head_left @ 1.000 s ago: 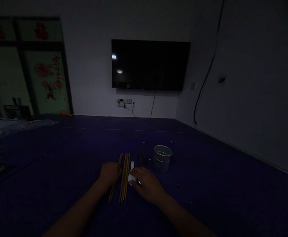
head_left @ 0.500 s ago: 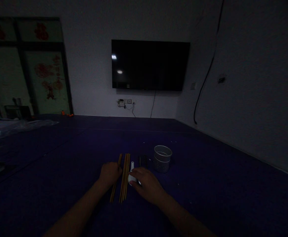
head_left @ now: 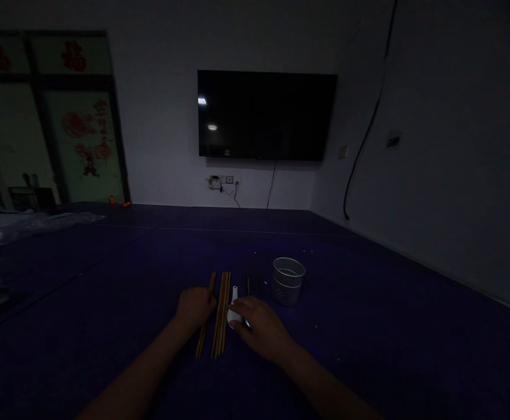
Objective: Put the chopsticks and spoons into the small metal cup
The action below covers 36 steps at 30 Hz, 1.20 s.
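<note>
My left hand [head_left: 195, 309] is curled closed over the left pair of wooden chopsticks [head_left: 201, 341], hiding their middle. Just right of it lies a bundle of several more chopsticks [head_left: 220, 318], side by side on the purple surface. My right hand [head_left: 259, 326] has its thumb and forefinger on the bowl of a white soup spoon [head_left: 235, 315], whose handle points away from me. Dark utensil handles [head_left: 252, 284] stick out beyond that hand; their near ends are mostly hidden beneath it. A silvery metal holder [head_left: 287, 283] with small holes stands upright to the right.
The purple surface [head_left: 150, 268] stretches to the walls. Clear plastic wrapping [head_left: 40, 224] lies at the far left. A switched-off television [head_left: 266, 115] hangs on the back wall, above sockets [head_left: 226, 180]. A black cable [head_left: 364, 140] hangs down the right wall. The room is dim.
</note>
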### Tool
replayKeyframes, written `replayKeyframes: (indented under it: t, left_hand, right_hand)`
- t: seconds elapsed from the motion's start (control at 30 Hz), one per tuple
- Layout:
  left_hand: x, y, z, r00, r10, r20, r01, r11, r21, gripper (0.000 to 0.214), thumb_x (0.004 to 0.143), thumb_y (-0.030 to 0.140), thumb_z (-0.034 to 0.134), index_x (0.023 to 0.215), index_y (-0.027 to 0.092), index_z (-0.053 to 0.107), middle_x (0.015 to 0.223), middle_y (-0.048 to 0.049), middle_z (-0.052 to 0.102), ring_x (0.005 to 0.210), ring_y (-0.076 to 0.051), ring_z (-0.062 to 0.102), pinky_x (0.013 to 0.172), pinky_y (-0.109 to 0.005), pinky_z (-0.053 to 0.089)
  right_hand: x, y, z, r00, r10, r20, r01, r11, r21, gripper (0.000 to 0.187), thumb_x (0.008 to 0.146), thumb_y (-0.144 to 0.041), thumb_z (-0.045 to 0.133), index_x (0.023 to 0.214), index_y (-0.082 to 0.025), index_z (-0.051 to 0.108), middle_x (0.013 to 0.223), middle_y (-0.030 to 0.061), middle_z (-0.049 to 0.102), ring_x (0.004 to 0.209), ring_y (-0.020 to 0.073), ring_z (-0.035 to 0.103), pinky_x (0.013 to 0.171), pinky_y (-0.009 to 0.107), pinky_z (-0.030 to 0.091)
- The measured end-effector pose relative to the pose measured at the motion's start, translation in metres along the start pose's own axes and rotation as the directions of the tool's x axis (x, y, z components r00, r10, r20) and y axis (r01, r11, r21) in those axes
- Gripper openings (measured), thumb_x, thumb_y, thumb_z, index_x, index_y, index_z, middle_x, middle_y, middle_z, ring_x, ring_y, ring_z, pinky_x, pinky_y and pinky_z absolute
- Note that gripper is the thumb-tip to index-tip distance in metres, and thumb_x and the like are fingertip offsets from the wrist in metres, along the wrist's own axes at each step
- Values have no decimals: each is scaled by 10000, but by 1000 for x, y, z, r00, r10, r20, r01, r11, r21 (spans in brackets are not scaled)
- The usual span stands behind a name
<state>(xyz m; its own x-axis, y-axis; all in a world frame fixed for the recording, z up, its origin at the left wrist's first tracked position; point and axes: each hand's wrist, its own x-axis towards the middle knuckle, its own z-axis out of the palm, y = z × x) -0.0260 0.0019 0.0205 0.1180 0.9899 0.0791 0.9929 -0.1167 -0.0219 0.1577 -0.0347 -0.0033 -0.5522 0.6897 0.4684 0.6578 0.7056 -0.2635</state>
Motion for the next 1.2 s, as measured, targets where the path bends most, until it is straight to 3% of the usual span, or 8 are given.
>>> replayKeyframes:
  t: [0.6,1.2]
  left_hand:
    - [-2,0,4,998,34,-56,-33,999,11,456,878,378,313,903,118,686,921,-173,695,919,-296,651,828,-413,455]
    - [-2,0,1,999,21,-26,-21,1000,11,392,839,352,383,935,115,680,931,-170,694,924,-292,648,822,-392,457]
  right_hand:
    - [1,-1,0,1000,-14,-11,14,1000,26,255,870,-250,525,1107,-206,607,1110,65,637,1031,194,567,898,327,427]
    - [1,-1,0,1000,-8,5,8,1000,7,260,878,-257,527,1124,-217,602,1123,63,634,1036,191,568,899,321,423]
